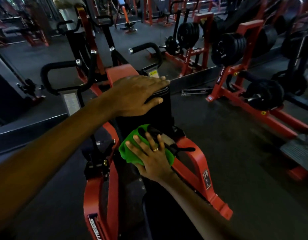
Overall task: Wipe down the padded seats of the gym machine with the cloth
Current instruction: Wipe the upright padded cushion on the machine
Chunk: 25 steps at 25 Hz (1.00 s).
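A red-framed gym machine (196, 163) stands right below me, with an upright black chest pad (160, 110) in the middle of the view. My left hand (139, 94) rests flat over the top of that pad, thumb down its front face. Lower down, my right hand (151, 158), a ring on one finger, presses a green cloth (130, 149) with spread fingers against the foot of the pad. A black seat pad (158, 213) lies below, near my right forearm.
Black padded handles (144, 47) rise behind the pad. Red racks loaded with black weight plates (227, 49) stand to the right, with a metal step (296, 149) at the far right. Dark rubber floor surrounds the machine, and a mirror wall is at the back.
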### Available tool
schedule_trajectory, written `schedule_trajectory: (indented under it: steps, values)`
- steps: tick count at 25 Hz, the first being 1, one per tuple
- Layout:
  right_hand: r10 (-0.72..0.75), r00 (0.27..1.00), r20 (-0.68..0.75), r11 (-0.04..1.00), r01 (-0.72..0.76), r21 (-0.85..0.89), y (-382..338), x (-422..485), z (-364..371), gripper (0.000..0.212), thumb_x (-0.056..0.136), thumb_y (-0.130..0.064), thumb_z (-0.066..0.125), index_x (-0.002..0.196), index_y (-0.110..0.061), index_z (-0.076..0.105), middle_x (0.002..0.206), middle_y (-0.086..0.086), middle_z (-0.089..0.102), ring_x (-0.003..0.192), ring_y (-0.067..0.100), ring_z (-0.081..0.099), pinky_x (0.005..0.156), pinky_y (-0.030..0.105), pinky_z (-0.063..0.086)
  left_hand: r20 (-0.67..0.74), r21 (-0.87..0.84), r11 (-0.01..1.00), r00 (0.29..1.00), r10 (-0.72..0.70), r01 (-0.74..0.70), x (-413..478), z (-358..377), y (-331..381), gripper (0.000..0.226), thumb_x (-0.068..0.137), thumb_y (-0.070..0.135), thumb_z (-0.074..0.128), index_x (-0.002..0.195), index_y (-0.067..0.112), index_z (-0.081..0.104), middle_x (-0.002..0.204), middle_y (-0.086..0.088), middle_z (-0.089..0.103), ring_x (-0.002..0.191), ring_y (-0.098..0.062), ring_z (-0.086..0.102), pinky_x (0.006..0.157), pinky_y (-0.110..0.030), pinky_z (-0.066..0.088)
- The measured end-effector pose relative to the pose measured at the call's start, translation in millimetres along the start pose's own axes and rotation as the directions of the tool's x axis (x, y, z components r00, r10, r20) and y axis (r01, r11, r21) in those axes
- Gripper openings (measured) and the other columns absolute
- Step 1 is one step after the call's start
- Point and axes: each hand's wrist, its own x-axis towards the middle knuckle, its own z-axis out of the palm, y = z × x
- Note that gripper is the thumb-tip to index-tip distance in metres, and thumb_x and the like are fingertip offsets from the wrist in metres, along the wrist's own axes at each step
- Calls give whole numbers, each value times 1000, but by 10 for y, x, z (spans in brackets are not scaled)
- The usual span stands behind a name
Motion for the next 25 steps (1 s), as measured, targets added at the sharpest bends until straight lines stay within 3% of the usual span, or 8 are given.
schedule_trajectory:
  steps: [3,6,10,13,16,19,23,25]
  values:
    - [211,971,-117,974,-198,112,48,322,-104,61,99,-51,36,156,-32,27,165,-7,14,158,18,-1,125,51,4,-3,-32,999,1000,14,-14,30,29,-8,73,97,60,24,159,22,29,163,-4,35,146,-26,41,115,-52,38]
    - [305,931,-200,947,-274,167,-17,434,-44,62,104,-56,25,161,-32,18,170,-11,6,158,20,1,126,52,5,-6,-53,998,1000,15,-15,41,26,-16,71,99,58,20,158,20,30,162,-5,36,145,-27,42,115,-52,38]
    - [351,920,-171,931,-324,168,5,-149,228,68,103,-57,29,163,-33,7,171,-11,3,158,22,3,123,56,11,-19,-27,1000,1000,-2,1,19,20,32,71,99,57,20,158,20,31,162,-4,37,144,-27,44,115,-51,38]
    - [511,844,-164,848,-463,259,-48,-122,204,70,103,-57,32,163,-31,8,171,-7,4,158,28,4,122,62,13,-24,6,1000,1000,-11,11,-5,0,57,70,100,56,22,159,20,29,162,-5,36,145,-26,42,118,-47,34]
    - [604,775,-186,777,-521,353,-10,275,31,70,103,-54,35,161,-20,17,168,10,15,156,38,14,120,66,18,-67,102,995,998,1,5,-23,-3,115,67,102,51,24,159,16,30,161,-8,37,146,-26,40,119,-43,27]
    - [602,777,-185,778,-519,353,44,180,77,72,104,-53,39,160,-14,17,168,9,14,155,41,17,118,67,21,-123,194,981,992,23,1,-143,51,92,65,105,49,22,159,15,30,160,-12,39,145,-28,40,117,-45,30]
    - [561,820,-115,799,-499,337,23,-257,234,68,106,-55,36,163,-30,8,171,-5,4,151,46,22,113,72,26,-310,147,989,950,22,25,-479,201,-4,57,108,42,38,156,11,37,153,-14,49,140,-29,48,116,-47,38]
    - [539,833,-126,808,-469,356,110,-8,96,65,106,-54,34,162,-29,13,171,-3,5,151,45,22,114,67,27,-403,129,991,915,14,42,-531,262,-19,53,107,38,45,152,11,45,149,-13,54,137,-28,52,115,-44,40]
